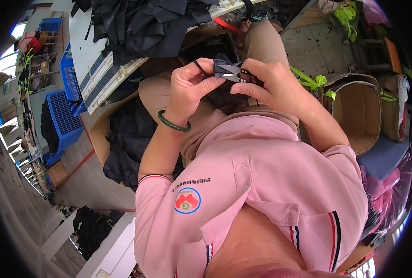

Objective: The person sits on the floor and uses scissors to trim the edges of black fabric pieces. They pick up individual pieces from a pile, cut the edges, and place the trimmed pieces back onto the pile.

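Observation:
My left hand (pixel 190 85) pinches a small dark fabric piece (pixel 221 65) between thumb and fingers, above my lap. A dark ring band circles one of its fingers, and a green bangle (pixel 174 121) sits on that wrist. Thread snips (pixel 230 74) with silver blades and dark handles are gripped in my right hand (pixel 272 84). Their blades point left, parted, and lie against the fabric piece close to my left fingertips. More dark cloth hangs below the snips, partly hidden by my hands.
Black cut pieces (pixel 150 25) are heaped on the white table at the far left. Beside my left leg, a carton holds dark cloth (pixel 131 139). An opened cardboard box (pixel 356 109) stands right of my right arm. Blue plastic crates (pixel 63 121) are further left.

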Tool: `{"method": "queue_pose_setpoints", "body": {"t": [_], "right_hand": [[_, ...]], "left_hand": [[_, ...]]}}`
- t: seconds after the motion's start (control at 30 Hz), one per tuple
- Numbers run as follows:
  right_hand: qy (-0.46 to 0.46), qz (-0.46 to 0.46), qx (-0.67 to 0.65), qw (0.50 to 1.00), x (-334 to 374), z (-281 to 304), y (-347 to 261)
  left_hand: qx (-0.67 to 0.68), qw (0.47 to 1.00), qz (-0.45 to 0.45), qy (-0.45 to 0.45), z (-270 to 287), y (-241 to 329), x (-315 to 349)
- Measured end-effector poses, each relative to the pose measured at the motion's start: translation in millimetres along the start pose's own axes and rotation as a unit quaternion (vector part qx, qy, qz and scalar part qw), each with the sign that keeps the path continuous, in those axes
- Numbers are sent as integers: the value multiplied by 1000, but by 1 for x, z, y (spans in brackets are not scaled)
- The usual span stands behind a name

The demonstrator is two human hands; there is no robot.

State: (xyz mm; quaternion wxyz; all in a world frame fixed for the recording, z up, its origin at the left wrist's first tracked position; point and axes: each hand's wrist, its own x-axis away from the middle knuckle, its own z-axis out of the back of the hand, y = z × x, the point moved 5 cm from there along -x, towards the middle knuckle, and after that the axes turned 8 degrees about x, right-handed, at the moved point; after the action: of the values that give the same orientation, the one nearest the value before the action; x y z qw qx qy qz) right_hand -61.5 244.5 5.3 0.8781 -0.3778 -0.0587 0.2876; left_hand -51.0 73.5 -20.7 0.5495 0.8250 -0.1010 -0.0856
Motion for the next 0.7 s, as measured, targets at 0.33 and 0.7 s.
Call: {"method": "queue_pose_setpoints", "body": {"t": [0.33,0.7], "right_hand": [[37,53,72,995,-1,2,-9],[45,-4,37,998,4,6,-2]], "left_hand": [[-7,1000,3,-8,-3,-1,0],[-32,999,-1,-10,-3,1,0]]}}
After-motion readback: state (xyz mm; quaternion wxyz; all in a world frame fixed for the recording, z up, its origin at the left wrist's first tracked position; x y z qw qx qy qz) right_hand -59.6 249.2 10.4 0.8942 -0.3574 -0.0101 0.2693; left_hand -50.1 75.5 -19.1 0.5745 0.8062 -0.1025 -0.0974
